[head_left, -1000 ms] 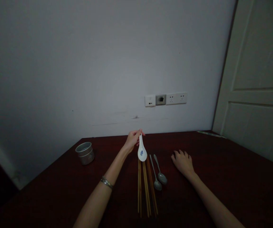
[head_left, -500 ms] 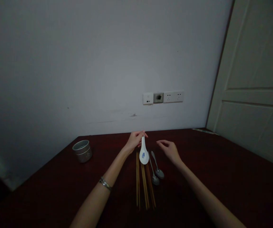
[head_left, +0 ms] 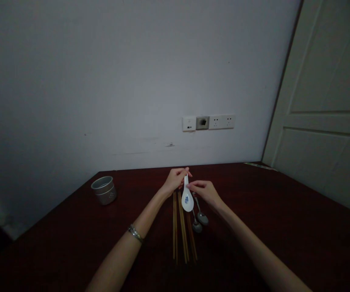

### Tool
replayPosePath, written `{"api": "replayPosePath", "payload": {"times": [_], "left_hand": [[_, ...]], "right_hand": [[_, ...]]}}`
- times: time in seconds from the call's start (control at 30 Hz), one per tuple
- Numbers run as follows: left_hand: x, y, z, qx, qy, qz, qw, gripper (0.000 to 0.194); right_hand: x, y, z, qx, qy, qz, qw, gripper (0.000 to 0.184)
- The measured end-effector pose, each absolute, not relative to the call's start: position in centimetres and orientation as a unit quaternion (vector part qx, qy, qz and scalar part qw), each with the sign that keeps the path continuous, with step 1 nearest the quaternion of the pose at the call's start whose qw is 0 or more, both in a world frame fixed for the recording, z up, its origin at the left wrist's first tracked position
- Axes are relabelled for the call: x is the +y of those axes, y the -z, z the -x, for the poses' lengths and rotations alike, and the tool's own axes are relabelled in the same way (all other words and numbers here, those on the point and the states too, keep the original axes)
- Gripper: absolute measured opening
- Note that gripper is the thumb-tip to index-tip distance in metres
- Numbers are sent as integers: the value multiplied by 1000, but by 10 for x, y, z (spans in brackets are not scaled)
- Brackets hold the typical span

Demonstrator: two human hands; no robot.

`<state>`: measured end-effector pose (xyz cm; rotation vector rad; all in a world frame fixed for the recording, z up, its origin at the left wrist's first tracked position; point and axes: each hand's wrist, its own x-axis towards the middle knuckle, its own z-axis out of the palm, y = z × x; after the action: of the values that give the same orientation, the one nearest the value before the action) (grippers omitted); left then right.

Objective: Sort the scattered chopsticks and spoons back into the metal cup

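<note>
A white soup spoon (head_left: 187, 202) with a small blue pattern in its bowl hangs bowl-down above the table. My left hand (head_left: 176, 179) is closed on the top end of its handle. The fingertips of my right hand (head_left: 204, 191) pinch the handle lower down, just above the bowl. Beneath and around the spoon lie several wooden chopsticks (head_left: 183, 239), side by side and pointing towards me. Two metal spoons lie right of them, one spoon (head_left: 202, 219) farther right and the other spoon (head_left: 197, 227) closer to the chopsticks; my right hand partly covers their handles.
On the left of the dark red table (head_left: 132, 186) stands a grey metal cup-shaped holder (head_left: 104, 192) with small holes in its side. A white wall with sockets (head_left: 221, 121) rises behind the table. At the right is a pale panelled door (head_left: 324, 121).
My right hand has moved left from beside the soup spoon onto its handle. The spoon, still in my left hand, has shifted slightly right.
</note>
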<state>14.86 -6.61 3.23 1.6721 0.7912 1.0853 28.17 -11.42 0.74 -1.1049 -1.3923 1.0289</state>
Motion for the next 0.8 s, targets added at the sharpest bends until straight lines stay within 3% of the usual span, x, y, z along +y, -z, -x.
{"api": "replayPosePath", "payload": {"times": [0.27,0.8], "left_hand": [[-56,-23,-145,318,-455,-669,494,46],[10,59,-53,482,-570,-456,483,44]], "right_hand": [[-104,3,-291,-593,-384,477,522,32],[-73,51,-352,-522,-378,626,439,22]]}}
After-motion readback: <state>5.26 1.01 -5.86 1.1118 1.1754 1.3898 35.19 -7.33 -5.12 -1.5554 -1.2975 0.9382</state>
